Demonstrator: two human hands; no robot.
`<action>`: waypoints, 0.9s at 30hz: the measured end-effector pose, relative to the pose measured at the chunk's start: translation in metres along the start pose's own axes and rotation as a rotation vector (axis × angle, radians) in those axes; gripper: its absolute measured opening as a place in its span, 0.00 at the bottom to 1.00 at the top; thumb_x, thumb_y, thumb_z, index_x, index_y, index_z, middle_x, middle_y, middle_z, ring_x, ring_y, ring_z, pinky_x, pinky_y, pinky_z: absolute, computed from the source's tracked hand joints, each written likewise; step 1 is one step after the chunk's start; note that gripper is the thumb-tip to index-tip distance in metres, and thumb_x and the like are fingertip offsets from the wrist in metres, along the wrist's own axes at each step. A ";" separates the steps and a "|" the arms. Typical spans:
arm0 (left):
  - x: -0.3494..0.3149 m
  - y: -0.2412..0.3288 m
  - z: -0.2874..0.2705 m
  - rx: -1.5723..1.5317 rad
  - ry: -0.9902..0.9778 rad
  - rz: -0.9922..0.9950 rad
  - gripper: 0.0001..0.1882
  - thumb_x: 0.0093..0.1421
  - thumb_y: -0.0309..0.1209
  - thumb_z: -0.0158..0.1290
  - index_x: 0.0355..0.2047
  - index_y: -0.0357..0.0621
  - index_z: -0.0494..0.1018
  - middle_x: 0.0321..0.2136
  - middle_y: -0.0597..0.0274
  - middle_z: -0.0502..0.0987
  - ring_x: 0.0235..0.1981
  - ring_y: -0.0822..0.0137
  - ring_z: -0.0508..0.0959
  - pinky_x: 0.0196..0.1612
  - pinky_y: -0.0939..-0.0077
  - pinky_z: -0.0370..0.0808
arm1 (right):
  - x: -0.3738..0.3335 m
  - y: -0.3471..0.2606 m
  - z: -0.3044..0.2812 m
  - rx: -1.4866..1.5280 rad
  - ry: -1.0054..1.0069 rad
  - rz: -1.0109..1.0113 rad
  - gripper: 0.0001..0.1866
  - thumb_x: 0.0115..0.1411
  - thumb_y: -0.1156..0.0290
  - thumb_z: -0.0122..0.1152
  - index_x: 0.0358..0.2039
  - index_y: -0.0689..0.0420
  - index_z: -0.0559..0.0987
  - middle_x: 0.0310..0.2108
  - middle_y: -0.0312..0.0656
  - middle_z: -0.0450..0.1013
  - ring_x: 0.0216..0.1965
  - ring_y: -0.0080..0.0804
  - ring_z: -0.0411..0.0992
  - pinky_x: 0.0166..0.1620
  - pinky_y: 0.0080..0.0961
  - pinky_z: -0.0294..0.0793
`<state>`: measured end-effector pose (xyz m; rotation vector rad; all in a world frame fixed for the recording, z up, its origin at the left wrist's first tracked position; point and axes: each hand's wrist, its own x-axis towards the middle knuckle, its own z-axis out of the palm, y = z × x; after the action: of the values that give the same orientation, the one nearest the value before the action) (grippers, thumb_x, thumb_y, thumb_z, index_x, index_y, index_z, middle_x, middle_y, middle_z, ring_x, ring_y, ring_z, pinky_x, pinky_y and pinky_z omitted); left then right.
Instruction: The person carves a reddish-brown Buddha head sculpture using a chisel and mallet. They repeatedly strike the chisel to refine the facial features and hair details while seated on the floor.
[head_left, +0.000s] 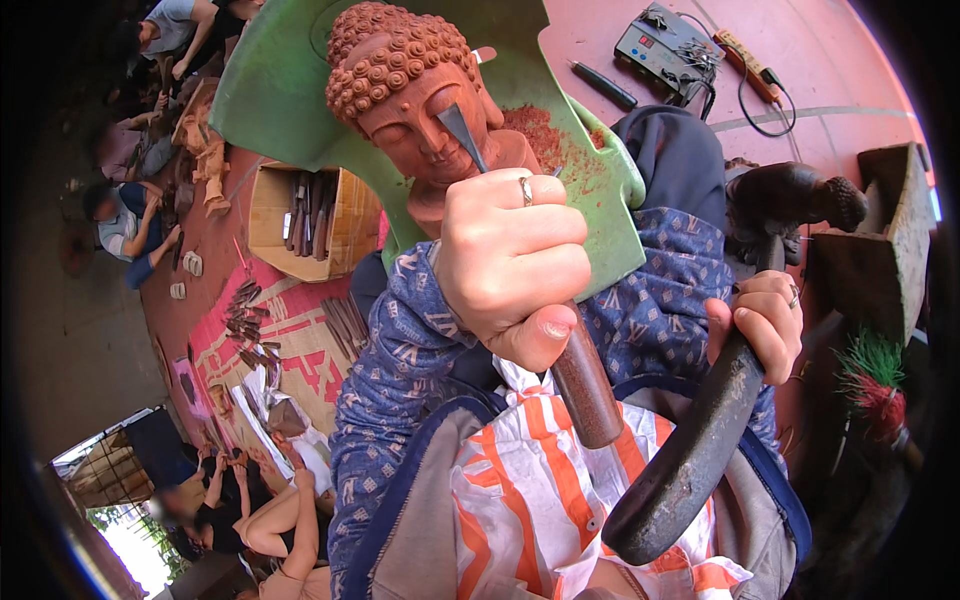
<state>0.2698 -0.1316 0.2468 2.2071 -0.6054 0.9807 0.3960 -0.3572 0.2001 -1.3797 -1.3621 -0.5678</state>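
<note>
My left hand (510,265) is wrapped round a wood chisel (585,395) with a brown wooden handle. The chisel's flared steel blade lies over the nose and eye of a carved reddish wooden Buddha bust (400,100); whether it touches the wood I cannot tell. The bust leans tilted on a green plastic chair (600,225), with reddish wood shavings (545,140) beside it. At the right, my right hand (760,325) grips a dark, worn wooden mallet (690,455), its thick end hanging toward my lap, apart from the chisel handle.
A cardboard box (345,225) of chisels stands at the left, with more tools (245,315) on flattened cardboard. At the far right are a control box (665,50), a power strip (745,65), a dark carving (790,200) and a bristle brush (880,395). Several people sit at the left.
</note>
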 end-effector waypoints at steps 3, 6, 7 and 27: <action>0.001 0.000 -0.003 -0.027 -0.005 -0.012 0.24 0.59 0.44 0.40 0.10 0.46 0.55 0.11 0.65 0.54 0.10 0.65 0.57 0.13 0.69 0.52 | 0.011 -0.009 -0.011 -0.242 -0.057 -0.032 0.16 0.47 0.75 0.74 0.28 0.58 0.71 0.17 0.37 0.67 0.18 0.31 0.66 0.23 0.27 0.67; 0.001 -0.001 -0.004 -0.051 -0.008 -0.013 0.24 0.59 0.44 0.40 0.10 0.46 0.56 0.11 0.64 0.55 0.10 0.65 0.57 0.13 0.68 0.52 | 0.017 -0.007 -0.018 -0.139 -0.020 -0.074 0.17 0.46 0.77 0.74 0.30 0.57 0.71 0.18 0.37 0.67 0.18 0.32 0.66 0.23 0.29 0.67; 0.001 -0.001 -0.008 -0.050 -0.044 -0.025 0.23 0.58 0.44 0.40 0.11 0.44 0.59 0.11 0.63 0.58 0.10 0.64 0.60 0.14 0.69 0.55 | 0.021 -0.006 -0.021 -0.177 -0.062 -0.090 0.17 0.46 0.77 0.74 0.31 0.57 0.71 0.18 0.37 0.67 0.18 0.32 0.66 0.23 0.29 0.67; 0.002 0.019 -0.025 -0.506 0.101 -0.182 0.31 0.63 0.47 0.31 0.10 0.41 0.63 0.09 0.60 0.64 0.09 0.65 0.61 0.15 0.71 0.58 | 0.036 -0.014 -0.034 -0.301 -0.009 -0.052 0.17 0.44 0.80 0.74 0.29 0.57 0.72 0.17 0.38 0.67 0.18 0.32 0.66 0.22 0.27 0.66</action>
<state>0.2466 -0.1273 0.2681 1.7202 -0.5260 0.7407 0.4026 -0.3757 0.2477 -1.5901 -1.3622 -0.8285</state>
